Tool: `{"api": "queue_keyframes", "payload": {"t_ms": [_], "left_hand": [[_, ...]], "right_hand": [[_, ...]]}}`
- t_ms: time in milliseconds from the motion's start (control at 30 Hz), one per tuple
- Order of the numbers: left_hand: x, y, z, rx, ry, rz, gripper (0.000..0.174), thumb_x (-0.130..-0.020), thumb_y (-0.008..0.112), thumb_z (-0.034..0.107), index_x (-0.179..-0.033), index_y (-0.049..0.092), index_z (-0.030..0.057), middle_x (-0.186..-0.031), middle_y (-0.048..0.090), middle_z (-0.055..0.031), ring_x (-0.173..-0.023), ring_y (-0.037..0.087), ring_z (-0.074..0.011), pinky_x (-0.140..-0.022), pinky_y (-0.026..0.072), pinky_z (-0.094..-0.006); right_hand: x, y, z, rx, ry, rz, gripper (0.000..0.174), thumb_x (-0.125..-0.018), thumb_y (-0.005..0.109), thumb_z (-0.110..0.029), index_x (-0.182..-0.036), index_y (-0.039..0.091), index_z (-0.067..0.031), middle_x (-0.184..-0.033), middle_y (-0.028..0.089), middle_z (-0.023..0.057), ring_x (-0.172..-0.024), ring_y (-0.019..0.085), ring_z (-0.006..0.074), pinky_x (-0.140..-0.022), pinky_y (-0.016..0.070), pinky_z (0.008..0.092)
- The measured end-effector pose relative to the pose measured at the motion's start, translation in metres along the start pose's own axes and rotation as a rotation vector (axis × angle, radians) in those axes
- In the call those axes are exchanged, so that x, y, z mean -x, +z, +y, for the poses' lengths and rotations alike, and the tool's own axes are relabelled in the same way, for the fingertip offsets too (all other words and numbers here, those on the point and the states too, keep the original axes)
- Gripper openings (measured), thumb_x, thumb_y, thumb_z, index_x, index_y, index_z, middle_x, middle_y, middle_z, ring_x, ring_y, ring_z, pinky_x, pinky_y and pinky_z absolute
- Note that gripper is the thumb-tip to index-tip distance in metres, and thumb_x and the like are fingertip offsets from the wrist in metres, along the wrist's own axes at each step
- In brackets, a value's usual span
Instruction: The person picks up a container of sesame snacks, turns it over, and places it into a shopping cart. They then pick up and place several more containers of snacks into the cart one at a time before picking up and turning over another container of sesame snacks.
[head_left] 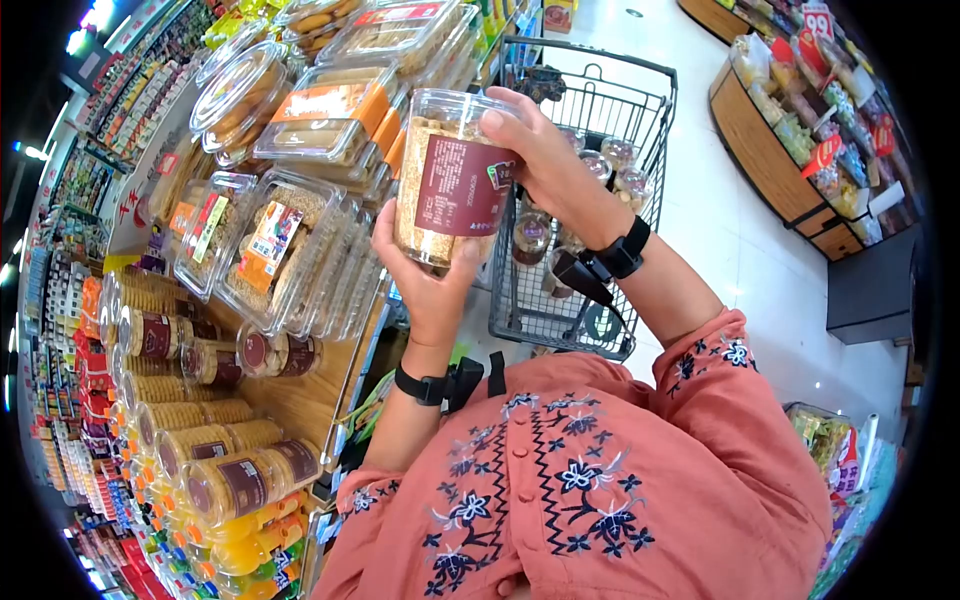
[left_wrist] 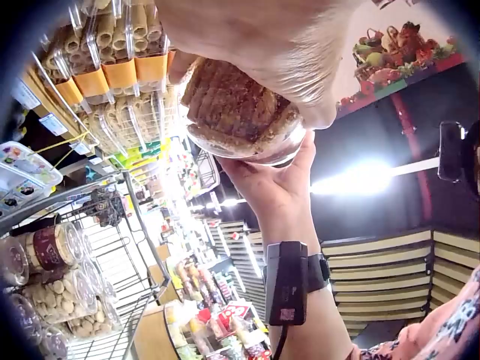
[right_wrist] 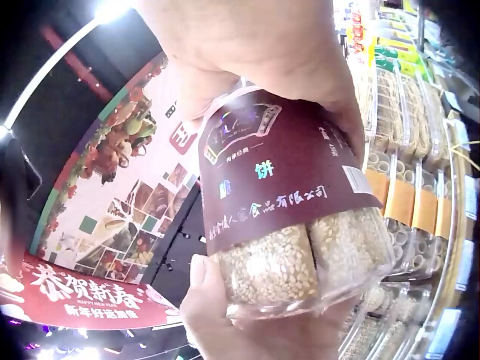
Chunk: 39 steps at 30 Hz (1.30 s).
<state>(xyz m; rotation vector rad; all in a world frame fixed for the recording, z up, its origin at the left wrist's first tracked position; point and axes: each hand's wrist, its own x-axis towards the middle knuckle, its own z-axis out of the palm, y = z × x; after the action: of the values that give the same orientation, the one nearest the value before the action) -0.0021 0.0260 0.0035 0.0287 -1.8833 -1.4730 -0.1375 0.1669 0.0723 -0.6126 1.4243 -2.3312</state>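
A clear plastic jar (head_left: pixel 455 180) of sesame-covered biscuits, with a dark red label, is held up between both hands over the shelf edge. The left hand (head_left: pixel 430 290) grips its lower end, thumb on the near side. At the lid end the right hand (head_left: pixel 555 165) curls its fingers and thumb round the jar. In the left wrist view the jar's base (left_wrist: pixel 240 109) shows biscuits through clear plastic, with the right hand (left_wrist: pixel 274 187) beyond it. The right wrist view shows the label (right_wrist: pixel 281 161), the right hand (right_wrist: pixel 247 45) above and the left hand (right_wrist: pixel 255 330) below.
A black wire shopping cart (head_left: pixel 655 130) holding several jars stands beyond the right forearm. On the left, a wooden shelf (head_left: pixel 325 385) bears clear boxes of baked goods (head_left: pixel 275 235) and rows of similar jars (head_left: pixel 240 480). A round-ended display (head_left: pixel 780 170) stands across the aisle.
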Motion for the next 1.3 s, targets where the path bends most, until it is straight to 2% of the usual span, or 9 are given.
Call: {"api": "queue_keyframes", "payload": {"t_ms": [100, 200, 300, 467, 633, 800, 1000, 1200, 1300], "left_hand": [[-0.002, 0.001, 0.004, 0.087, -0.038, -0.01, 0.096, -0.077, 0.081, 0.024, -0.151, 0.026, -0.0015, -0.146, 0.034, -0.016, -0.137, 0.036, -0.0264, -0.116, 0.032, -0.0415], [-0.004, 0.001, 0.008, 0.089, -0.057, 0.014, 0.088, -0.087, 0.077, 0.035, -0.15, 0.027, -0.0016, -0.14, 0.042, -0.0147, -0.131, 0.046, -0.0261, -0.113, 0.0385, -0.0418], [-0.009, -0.005, 0.006, 0.722, -0.396, -0.173, 0.073, -0.103, 0.053, 0.052, -0.152, 0.033, 0.0016, -0.149, 0.047, -0.0155, -0.136, 0.05, -0.0275, -0.112, 0.043, -0.0443], [-0.009, -0.014, -0.006, 0.936, -0.659, -0.377, 0.076, -0.104, 0.029, 0.066, -0.153, 0.034, 0.0092, -0.148, 0.052, -0.0151, -0.132, 0.057, -0.0306, -0.106, 0.0515, -0.0533], [-0.008, -0.018, -0.012, 0.963, -0.678, -0.348, 0.075, -0.104, 0.03, 0.067, -0.157, 0.029, 0.0142, -0.152, 0.049, -0.0143, -0.134, 0.055, -0.0321, -0.105, 0.0505, -0.0586], [-0.007, -0.023, -0.014, 0.994, -0.717, -0.306, 0.069, -0.107, 0.026, 0.06, -0.155, 0.032, 0.0107, -0.148, 0.052, -0.0157, -0.13, 0.058, -0.0315, -0.103, 0.0539, -0.0514], [-0.006, -0.028, -0.019, 1.015, -0.707, -0.312, 0.072, -0.105, 0.035, 0.063, -0.156, 0.033, 0.0118, -0.151, 0.049, -0.0156, -0.131, 0.057, -0.0345, -0.101, 0.0541, -0.0567], [-0.014, -0.024, -0.025, 1.124, -0.671, -0.176, 0.057, -0.109, 0.043, 0.043, -0.153, 0.038, 0.0089, -0.152, 0.049, -0.0133, -0.135, 0.053, -0.0316, -0.111, 0.0484, -0.0499], [-0.014, -0.029, -0.045, 1.135, -0.625, -0.229, 0.051, -0.109, 0.045, 0.035, -0.152, 0.04, 0.0068, -0.152, 0.049, -0.0125, -0.137, 0.051, -0.0304, -0.114, 0.045, -0.0473]], "right_hand": [[0.0, 0.0, -0.002, -0.003, -0.029, -0.003, 0.109, -0.079, 0.085, -0.048, -0.152, 0.025, 0.006, -0.134, 0.052, 0.0228, -0.121, 0.058, 0.0247, -0.101, 0.0504, 0.0357], [0.006, 0.003, -0.008, 0.161, -0.091, 0.008, 0.107, -0.079, 0.085, -0.048, -0.152, 0.027, 0.0047, -0.136, 0.053, 0.0228, -0.123, 0.058, 0.0262, -0.103, 0.0492, 0.0361], [0.023, 0.016, -0.018, 0.343, -0.135, -0.008, 0.104, -0.077, 0.087, -0.041, -0.153, 0.028, 0.0004, -0.139, 0.054, 0.0226, -0.128, 0.055, 0.0275, -0.107, 0.0467, 0.0367], [0.028, 0.014, 0.008, 0.595, -0.361, -0.06, 0.112, -0.07, 0.093, -0.033, -0.156, 0.028, -0.0048, -0.143, 0.051, 0.0195, -0.133, 0.052, 0.0262, -0.112, 0.0414, 0.0382], [0.036, 0.014, 0.017, 0.726, -0.471, -0.109, 0.12, -0.065, 0.096, -0.033, -0.158, 0.025, -0.0042, -0.147, 0.047, 0.0185, -0.139, 0.046, 0.0273, -0.117, 0.0343, 0.0397], [0.039, 0.015, 0.006, 0.795, -0.433, -0.178, 0.124, -0.065, 0.097, -0.034, -0.16, 0.022, -0.0038, -0.149, 0.045, 0.0174, -0.141, 0.045, 0.0284, -0.118, 0.0337, 0.0403], [0.034, 0.019, -0.008, 0.83, -0.44, -0.311, 0.126, -0.064, 0.097, -0.037, -0.16, 0.022, -0.0035, -0.156, 0.037, 0.0191, -0.143, 0.042, 0.0311, -0.117, 0.036, 0.0431], [0.036, 0.025, -0.014, 1.053, -0.609, -0.354, 0.126, -0.066, 0.095, -0.044, -0.159, 0.022, -0.0031, -0.154, 0.037, 0.0221, -0.141, 0.042, 0.0365, -0.114, 0.0396, 0.0451], [0.039, 0.025, -0.006, 1.08, -0.654, -0.339, 0.127, -0.065, 0.095, -0.045, -0.159, 0.021, -0.0029, -0.153, 0.038, 0.0232, -0.14, 0.043, 0.0385, -0.113, 0.0405, 0.045]]}}
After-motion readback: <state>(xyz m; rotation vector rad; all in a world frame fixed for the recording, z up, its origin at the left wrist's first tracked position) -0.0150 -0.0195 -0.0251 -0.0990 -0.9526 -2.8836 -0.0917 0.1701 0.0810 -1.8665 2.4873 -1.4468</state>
